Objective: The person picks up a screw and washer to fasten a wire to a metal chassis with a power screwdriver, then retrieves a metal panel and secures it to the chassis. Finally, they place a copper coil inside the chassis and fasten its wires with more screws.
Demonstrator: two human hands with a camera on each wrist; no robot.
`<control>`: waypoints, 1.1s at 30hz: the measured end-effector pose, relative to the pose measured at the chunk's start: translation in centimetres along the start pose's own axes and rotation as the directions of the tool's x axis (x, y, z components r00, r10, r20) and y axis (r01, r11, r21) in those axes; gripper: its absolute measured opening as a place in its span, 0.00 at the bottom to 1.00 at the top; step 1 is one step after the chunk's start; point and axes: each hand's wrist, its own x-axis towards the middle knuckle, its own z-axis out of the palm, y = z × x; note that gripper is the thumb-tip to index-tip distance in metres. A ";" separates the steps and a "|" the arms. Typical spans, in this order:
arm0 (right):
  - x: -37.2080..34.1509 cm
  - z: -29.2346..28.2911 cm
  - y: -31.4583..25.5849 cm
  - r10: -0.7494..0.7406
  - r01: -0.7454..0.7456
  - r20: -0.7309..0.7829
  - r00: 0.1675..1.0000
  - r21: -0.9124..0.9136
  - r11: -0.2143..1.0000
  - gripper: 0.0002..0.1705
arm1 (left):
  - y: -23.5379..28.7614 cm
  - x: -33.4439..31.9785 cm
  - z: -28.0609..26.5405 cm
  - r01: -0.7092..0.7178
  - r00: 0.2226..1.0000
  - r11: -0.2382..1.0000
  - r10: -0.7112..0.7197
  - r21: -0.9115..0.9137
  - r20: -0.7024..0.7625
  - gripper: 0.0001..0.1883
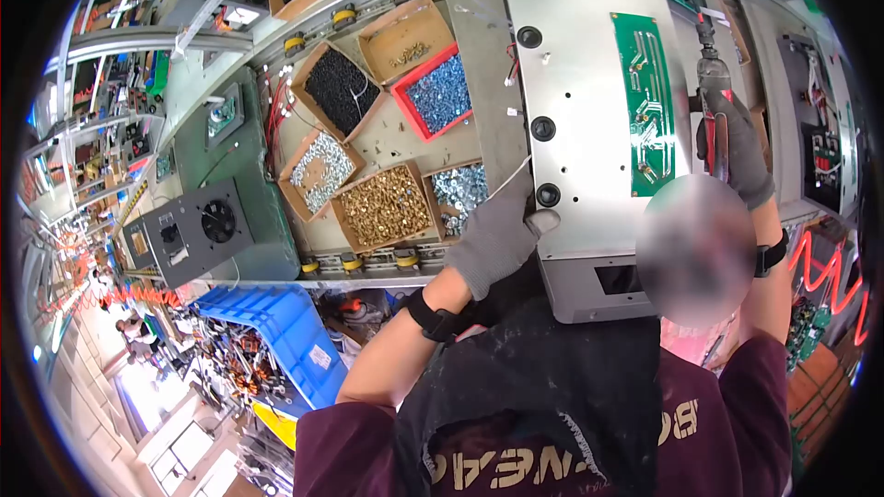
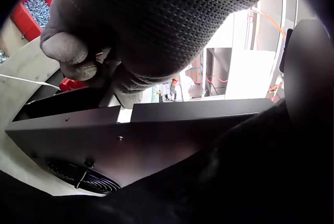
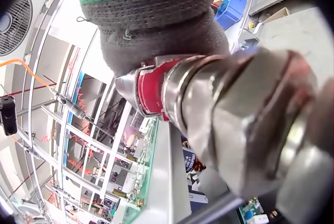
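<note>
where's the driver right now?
In the head view's right half, the driver is in the right hand, just right of the green board.

Smooth, softly glossy metal panel

Head view downward, wrist views near, hands shared

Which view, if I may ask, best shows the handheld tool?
The head view, showing the tool lengthwise in the right hand. The right wrist view shows its metal front close, partly blurred; the left wrist view, none.
</note>
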 end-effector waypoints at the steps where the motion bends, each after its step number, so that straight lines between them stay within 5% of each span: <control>1: -1.1 0.2 -0.6 -0.026 0.022 -0.093 0.995 -0.038 0.999 0.21 | -0.3 0.1 0.1 -0.002 1.000 0.998 0.004 -0.067 0.028 0.21; 3: -5.3 -2.2 -1.2 -0.068 0.080 -0.088 0.994 0.144 0.986 0.20 | -1.0 0.3 0.1 -0.037 0.996 0.993 0.045 -0.110 0.072 0.19; 4: -8.0 -2.1 -2.0 -0.050 0.084 -0.203 0.978 0.164 0.983 0.19 | -1.4 0.7 0.2 -0.048 0.992 0.989 0.063 -0.143 0.105 0.19; 5: -10.8 -0.5 -2.8 -0.083 0.193 -0.432 0.898 0.219 0.956 0.19 | -1.8 1.0 0.3 -0.056 0.986 0.983 0.082 -0.175 0.142 0.18; 6: -13.4 1.4 -4.0 0.012 0.268 -0.679 0.734 0.306 0.914 0.20 | -2.1 1.1 0.4 -0.074 0.982 0.984 0.100 -0.162 0.161 0.18; 7: -17.7 -5.2 1.0 -0.139 0.262 -0.318 0.938 0.385 0.885 0.22 | -2.3 1.2 0.5 -0.127 0.978 0.967 0.160 -0.222 0.137 0.17; 11: -27.2 3.1 2.2 -0.083 0.244 -0.555 0.828 0.223 0.944 0.39 | -2.6 1.6 0.4 -0.157 0.970 0.972 0.185 -0.172 0.157 0.17; 13: -29.9 5.9 2.4 0.113 -0.042 -0.129 0.985 0.461 0.887 0.46 | -2.7 1.8 0.5 -0.176 0.971 0.980 0.188 -0.092 0.147 0.18; 15: -31.2 8.5 4.2 0.172 -0.210 0.137 0.975 0.339 0.917 0.45 | -2.8 1.8 0.8 -0.190 0.970 0.982 0.189 -0.002 0.155 0.18; 17: -31.8 11.5 6.2 0.236 -0.284 0.172 0.956 0.354 0.891 0.46 | -2.5 1.7 0.7 -0.043 0.981 0.978 0.079 -0.205 0.175 0.18; 18: -31.6 12.8 6.6 0.197 -0.230 0.132 0.971 0.323 0.918 0.43 | -2.0 1.6 1.0 -0.019 0.995 0.992 0.031 -0.126 0.099 0.19; 23: -29.1 17.7 10.8 0.071 -0.065 -0.060 0.996 0.107 0.992 0.34 | -3.7 2.7 0.9 -0.138 0.984 0.988 0.144 -0.065 0.108 0.17; 26: -28.2 19.3 11.6 0.078 -0.061 -0.076 0.994 0.207 0.977 0.33 | -1.9 1.4 0.6 -0.064 0.978 0.968 0.110 -0.244 0.178 0.14; 33: -27.9 20.4 10.6 0.062 -0.044 -0.138 0.989 0.129 0.991 0.33 | -1.8 1.3 0.9 -0.051 0.985 0.976 0.085 -0.214 0.151 0.14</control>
